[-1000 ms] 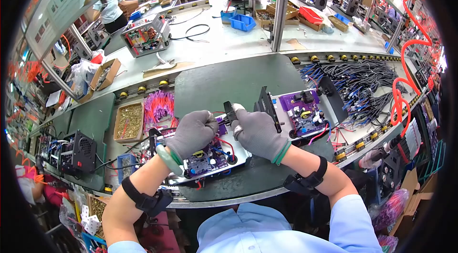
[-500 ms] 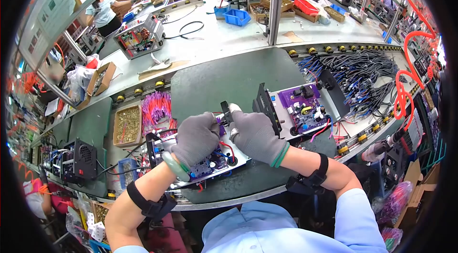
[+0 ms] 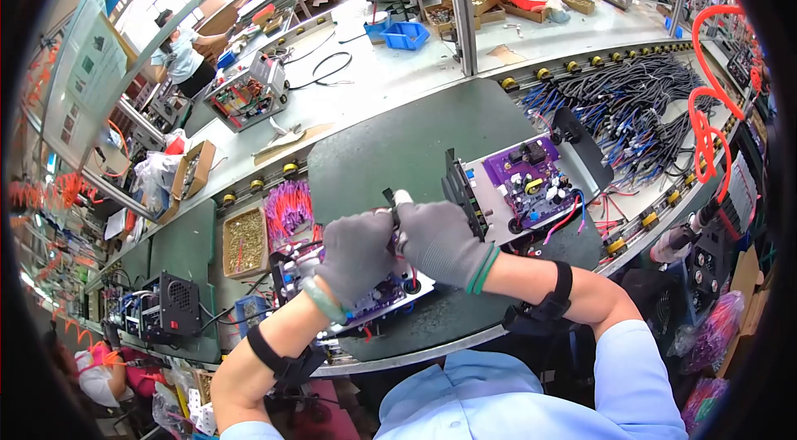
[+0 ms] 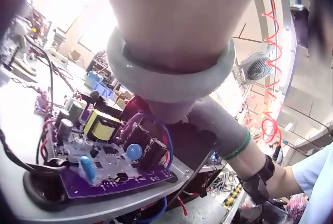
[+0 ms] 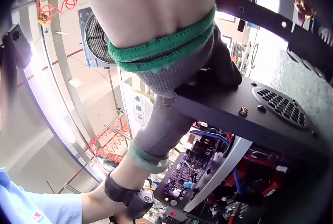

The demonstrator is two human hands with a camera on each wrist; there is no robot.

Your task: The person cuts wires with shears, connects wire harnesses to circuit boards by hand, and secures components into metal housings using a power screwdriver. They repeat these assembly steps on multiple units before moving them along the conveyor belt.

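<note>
In the head view my gloved left hand (image 3: 357, 253) is over a metal chassis with a purple circuit board (image 4: 119, 185), its fingers curled close against the other hand. Its fingertips are hidden, so I cannot tell what they hold. My gloved right hand (image 3: 444, 245) grips a black vented panel (image 5: 213, 101) at the right end of that chassis; only the panel's narrow top edge shows in the head view. Red and blue wires run beside the board's capacitors in the left wrist view, close by the left hand.
To the right stands a second chassis with a purple board (image 3: 523, 178) and black end panels. Beyond it lies a heap of dark cables (image 3: 614, 129). Pink wires (image 3: 289, 209) and a screw box (image 3: 245, 242) are at left, near a black unit (image 3: 162, 307). A metal post (image 3: 462, 17) rises behind.
The left hand has moved closer to the right hand, and less of the black panel shows between them. The right hand keeps its grip. The head view has shifted and tilted a little.
</note>
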